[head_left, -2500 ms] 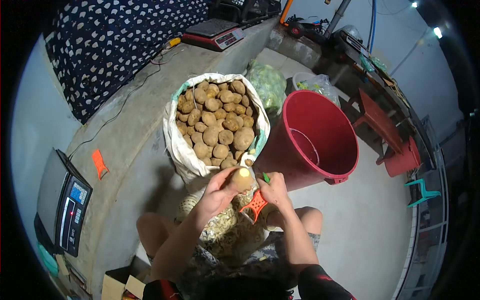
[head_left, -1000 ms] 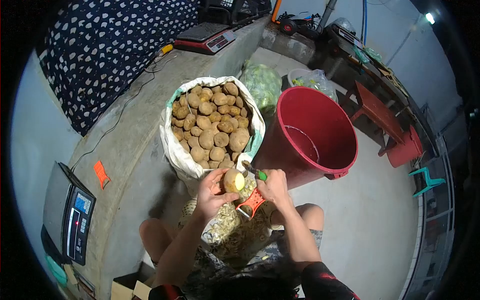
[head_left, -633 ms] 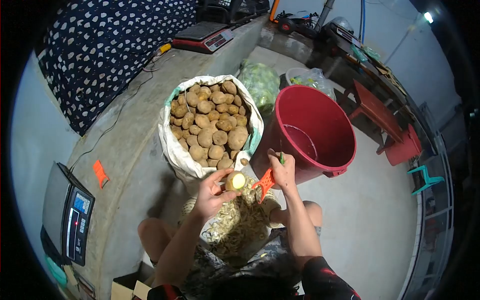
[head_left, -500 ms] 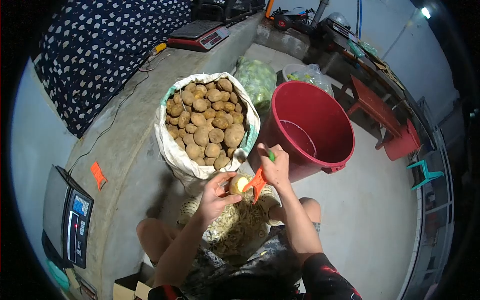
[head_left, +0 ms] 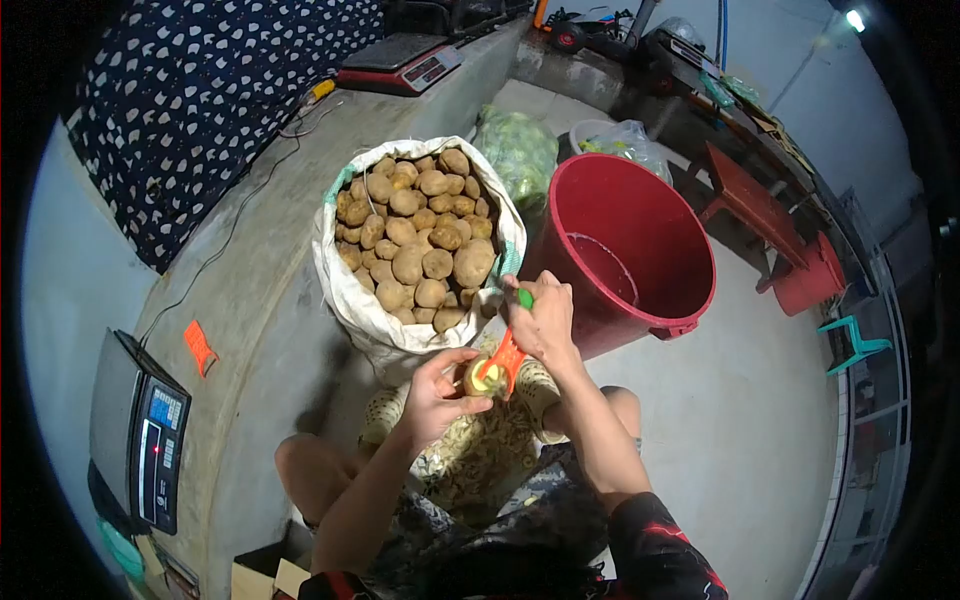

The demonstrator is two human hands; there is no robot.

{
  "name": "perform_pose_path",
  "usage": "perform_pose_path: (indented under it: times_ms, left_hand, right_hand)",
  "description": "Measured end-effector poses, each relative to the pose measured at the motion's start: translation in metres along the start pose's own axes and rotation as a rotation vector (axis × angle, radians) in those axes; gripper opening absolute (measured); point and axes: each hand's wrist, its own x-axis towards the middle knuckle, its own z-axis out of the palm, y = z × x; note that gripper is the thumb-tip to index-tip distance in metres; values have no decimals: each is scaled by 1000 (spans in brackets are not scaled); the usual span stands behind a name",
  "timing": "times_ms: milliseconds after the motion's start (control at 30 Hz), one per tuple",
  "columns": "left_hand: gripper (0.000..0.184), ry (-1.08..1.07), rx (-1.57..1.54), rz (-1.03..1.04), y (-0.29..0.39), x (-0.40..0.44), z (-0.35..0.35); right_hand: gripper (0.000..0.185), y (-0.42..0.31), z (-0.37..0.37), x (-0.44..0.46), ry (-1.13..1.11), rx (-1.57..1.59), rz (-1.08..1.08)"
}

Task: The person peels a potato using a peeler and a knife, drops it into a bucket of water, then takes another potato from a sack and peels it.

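Observation:
My left hand (head_left: 437, 400) is closed around a potato (head_left: 477, 384) whose end shows pale, peeled flesh. In my right hand (head_left: 545, 320) is an orange peeler (head_left: 508, 358), with a green part showing at the top of my grip. The peeler's head lies against the peeled end of the potato. Below my hands a heap of peelings (head_left: 470, 450) lies between my feet. Just beyond them stands a white sack (head_left: 375, 325) full of unpeeled potatoes (head_left: 410, 240).
A big red tub (head_left: 625, 320) stands right of the sack. Behind are bags of green vegetables (head_left: 518, 150). On the concrete ledge at left sit a digital scale (head_left: 150, 440), another orange peeler (head_left: 199, 347) and a red scale (head_left: 400, 68). A red bench (head_left: 755, 205) and teal stool (head_left: 852, 346) stand at right.
The peeler has moved from beside the potato onto its peeled end, my right hand shifting slightly left. The potato has turned a little in my left hand. The whole view has shifted slightly.

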Motion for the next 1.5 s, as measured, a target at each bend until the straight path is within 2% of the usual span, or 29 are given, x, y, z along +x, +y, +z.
perform_pose_path:
  times_ms: [33,100,167,233,300,333,367,433,467,500,567,633,700,733,767,833,900,967,1000,1033,1100,1133,1233,1267,1300,1367,1433,1500]
  left_hand:
    - [64,4,-3,-10,-1,-3,-1]
    - [72,-130,-70,-65,1,0,-1]
    - [75,-181,-146,-87,6,0,3]
    - [74,-106,-287,-56,-5,4,-1]
    - [71,-24,-248,-65,-6,3,5]
    - [69,-28,-196,14,-9,3,7]
    - [66,-35,-142,92,-11,2,9]
    - [61,-49,-189,63,-7,-1,12]
    - [62,-104,-244,-20,-1,-2,12]
    - [64,-161,-296,-98,4,-2,13]
    - [65,-225,-321,-113,8,-3,12]
    - [66,-149,-331,-23,2,-1,14]
    - [66,-71,-318,-21,-5,0,17]
    - [66,-50,-265,29,-8,-1,17]
    - [66,-33,-209,81,-10,0,18]
    - [66,-44,-240,41,-9,-2,18]
    - [69,-139,-277,-66,-2,-2,18]
    - [71,-144,-289,-96,4,-6,19]
    - [70,-137,-365,-58,6,-5,22]
    - [70,-129,-446,-13,6,-4,25]
    - [69,-50,-407,17,0,-5,26]
    - [69,-35,-341,32,-4,-3,25]
    - [69,-56,-227,37,0,-5,25]
    - [68,-96,-284,-4,2,-6,22]
    - [68,-139,-339,-42,4,-6,21]
    - [66,-163,-386,-24,0,-6,16]
    - [65,-130,-329,20,-2,-3,15]
    - [66,-42,-362,4,-5,-4,18]
  right_hand:
    - [39,9,3,1,-39,5,41]
    - [36,25,4,10,-43,29,114]
    - [36,26,-2,15,-140,198,420]
    - [37,17,-6,11,-122,210,412]
    - [38,-2,-14,1,16,77,139]
    - [41,-20,-28,-3,17,15,42]
    - [41,-19,-27,-4,16,15,47]
    - [52,-11,-23,-2,84,-35,11]
    - [42,17,-2,1,55,30,148]
    - [42,22,-3,4,61,31,146]
    - [41,31,-1,7,-115,211,484]
    - [42,14,-12,4,-110,229,462]
    - [41,-9,-24,-5,50,51,160]
    - [40,-26,-36,-7,49,-28,101]
    - [40,-25,-35,-7,50,-28,103]
    - [43,-19,-32,-6,43,-38,117]
    - [43,17,-5,-2,37,27,134]
    - [40,33,-1,4,-112,126,441]
    - [39,29,-7,6,-129,195,487]
    - [39,22,-11,5,-129,195,484]
    - [39,5,-20,-2,-10,104,218]
    - [38,-17,-36,-6,-21,11,187]
    - [37,-24,-45,-6,-24,-111,108]
    - [38,2,-23,-4,73,-21,115]
    - [38,16,-17,-1,77,-21,114]
    - [38,29,-14,6,-125,227,521]
    - [40,15,-22,3,-119,260,471]
    - [42,-10,-34,-6,17,24,107]
